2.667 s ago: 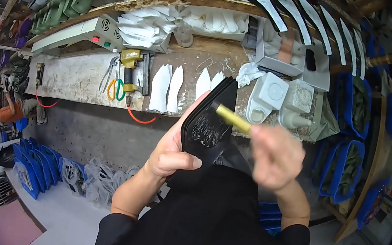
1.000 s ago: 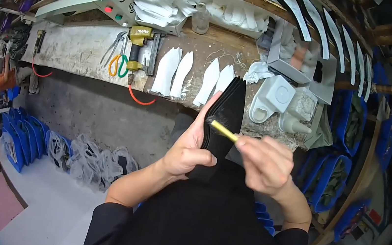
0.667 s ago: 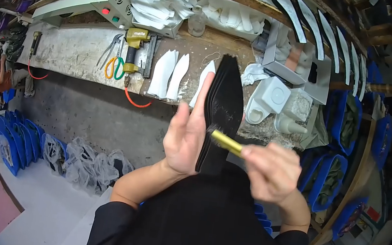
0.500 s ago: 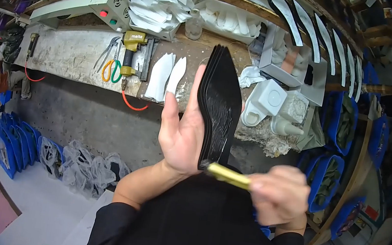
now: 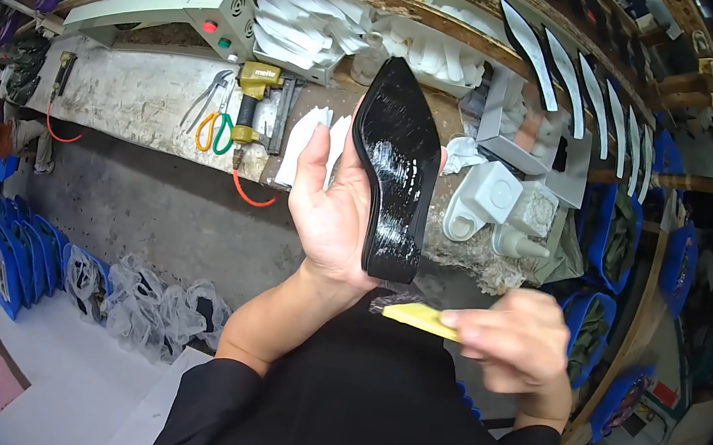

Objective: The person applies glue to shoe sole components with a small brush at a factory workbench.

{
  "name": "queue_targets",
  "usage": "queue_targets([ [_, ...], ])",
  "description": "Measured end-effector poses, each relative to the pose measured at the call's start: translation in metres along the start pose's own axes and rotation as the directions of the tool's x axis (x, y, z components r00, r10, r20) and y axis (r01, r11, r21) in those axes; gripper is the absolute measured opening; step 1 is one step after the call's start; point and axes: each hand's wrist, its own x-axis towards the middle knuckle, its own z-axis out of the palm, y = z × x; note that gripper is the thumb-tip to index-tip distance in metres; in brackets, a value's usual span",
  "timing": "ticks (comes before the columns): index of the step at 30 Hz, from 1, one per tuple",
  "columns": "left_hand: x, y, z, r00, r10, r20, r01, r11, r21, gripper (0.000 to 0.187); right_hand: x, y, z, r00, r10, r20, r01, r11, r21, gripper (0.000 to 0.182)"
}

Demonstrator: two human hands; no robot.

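My left hand (image 5: 332, 219) is wrapped around a stack of black shoe soles (image 5: 394, 155), held upright in front of me. The top sole faces me, with a wet, glossy film streaked over its surface. Its pointed end is up and its squared end is down by my wrist. Pinched in my right hand (image 5: 519, 345) is a brush with a yellow handle (image 5: 418, 318) and dark, wet bristles. The bristles hang just below the soles' lower end, apart from it. Some fingers of my left hand are hidden behind the stack.
On the bench (image 5: 143, 95) lie scissors (image 5: 216, 127), a nail gun (image 5: 254, 101) with a red hose, white cut pieces (image 5: 301, 148) and white plastic containers (image 5: 482, 194). Blue bins (image 5: 613, 225) stand at right. Bagged items (image 5: 151, 308) sit at lower left.
The soles have turned so the top one faces me more fully, and its gloss covers more area. The brush has moved from touching the lower end to just below it.
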Motion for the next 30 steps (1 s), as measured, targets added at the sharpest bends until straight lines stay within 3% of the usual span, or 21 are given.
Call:
queue_targets([
  [3,-0.005,0.007,0.011,0.996,-0.074,-0.052,0.076,0.997,0.036,0.059,0.008,-0.014,-0.004,0.997,0.000,-0.076,-0.005,0.998,-0.056,0.016],
  [7,-0.001,0.030,0.022,0.970,-0.216,0.108,0.205,0.973,0.104,0.059,0.046,-0.004,-0.016,0.970,-0.027,0.241,0.033,0.999,-0.022,0.012],
  [10,-0.007,0.042,0.038,0.978,-0.192,0.078,0.184,0.978,0.094,0.060,0.053,-0.018,-0.008,0.971,-0.006,0.241,-0.008,0.998,0.057,0.012],
  [12,-0.009,0.046,0.051,0.976,-0.215,0.038,0.210,0.973,0.097,0.061,0.090,-0.008,-0.012,0.992,-0.104,-0.066,0.108,0.993,0.052,0.013],
  [15,-0.010,0.058,0.041,0.957,-0.270,0.105,0.269,0.963,0.026,0.063,0.119,0.020,-0.007,0.995,-0.100,-0.006,0.098,0.988,-0.119,0.013],
  [17,-0.007,0.071,0.033,0.944,-0.275,0.183,0.290,0.955,-0.064,0.064,0.113,0.015,0.001,0.969,-0.122,0.215,0.124,0.992,0.006,0.015],
  [20,-0.005,0.086,0.030,0.947,-0.274,0.166,0.293,0.951,-0.102,0.065,0.107,-0.003,0.008,0.942,0.004,0.337,-0.021,0.999,0.048,0.018],
  [22,-0.005,0.095,0.031,0.945,-0.293,0.143,0.311,0.943,-0.122,0.066,0.124,-0.003,0.013,0.989,-0.028,0.143,-0.011,0.964,0.266,0.014],
  [24,-0.006,0.101,0.031,0.943,-0.311,0.122,0.324,0.940,-0.109,0.066,0.152,0.025,0.013,0.999,-0.024,-0.039,0.026,0.999,0.043,0.007],
  [25,-0.006,0.103,0.033,0.944,-0.310,0.115,0.321,0.942,-0.095,0.066,0.154,0.036,0.010,0.999,-0.011,-0.042,0.012,0.999,0.031,0.007],
  [27,-0.001,0.108,0.034,0.950,-0.294,0.106,0.302,0.950,-0.080,0.066,0.151,0.058,0.005,0.981,0.099,0.168,-0.095,0.995,-0.028,0.005],
  [28,0.004,0.112,0.034,0.952,-0.284,0.117,0.296,0.951,-0.094,0.066,0.148,0.055,0.010,0.972,0.085,0.218,-0.090,0.996,0.011,0.007],
  [30,0.006,0.117,0.035,0.965,-0.262,-0.018,0.262,0.964,0.037,0.068,0.129,0.035,0.021,0.960,0.100,0.261,-0.118,0.991,0.055,0.008],
])
